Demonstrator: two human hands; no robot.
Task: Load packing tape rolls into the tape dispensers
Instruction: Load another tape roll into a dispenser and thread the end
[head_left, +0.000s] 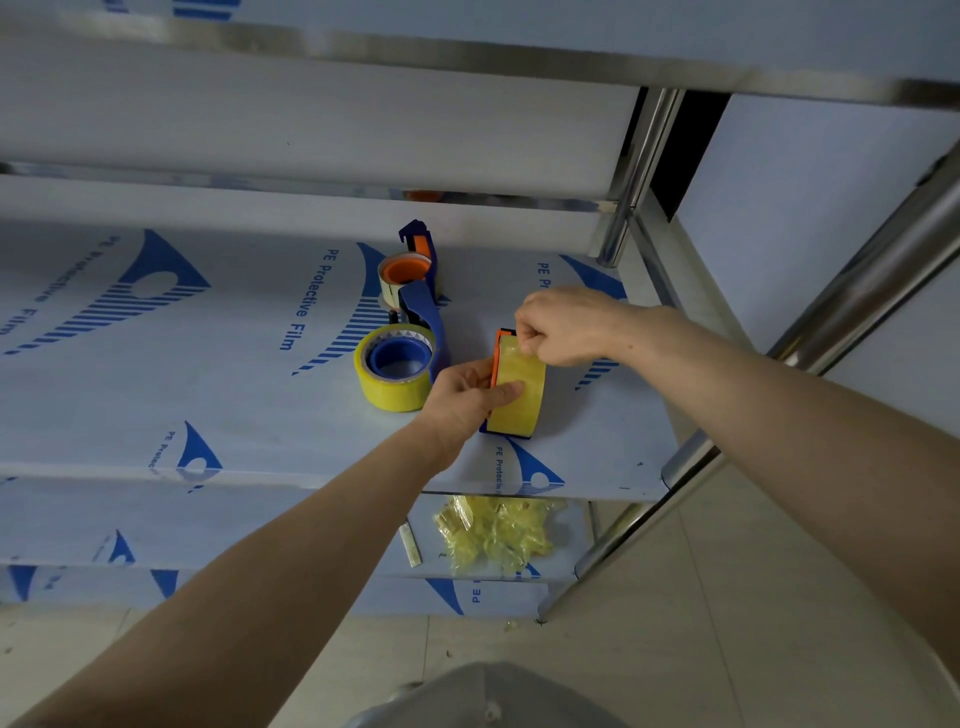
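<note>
Tape roll (519, 395), pale yellow and standing on edge, sits a little right of the middle of the film-covered shelf (208, 395), seated in an orange-and-blue dispenser (500, 358) whose orange rim shows along the roll's left face. The left hand (467, 397) comes up from seven o'clock and wraps the dispenser's near side, thumb laid flat across the tape's outer face. The right hand (563, 327), reaching in from four o'clock, is curled tight at the roll's twelve o'clock edge, fingertips pinched together on what seems to be the loose tape end, though the film is too clear to be sure.

At nine o'clock from the held roll, just beside the left hand, a second yellow roll (397, 371) lies flat in a blue dispenser (423, 312). Beyond it, toward eleven o'clock, a third dispenser (415, 244) carries a thin roll around an orange hub (405, 270). On the lower shelf, at six o'clock, lies a heap of crumpled yellow tape scraps (496, 532).
</note>
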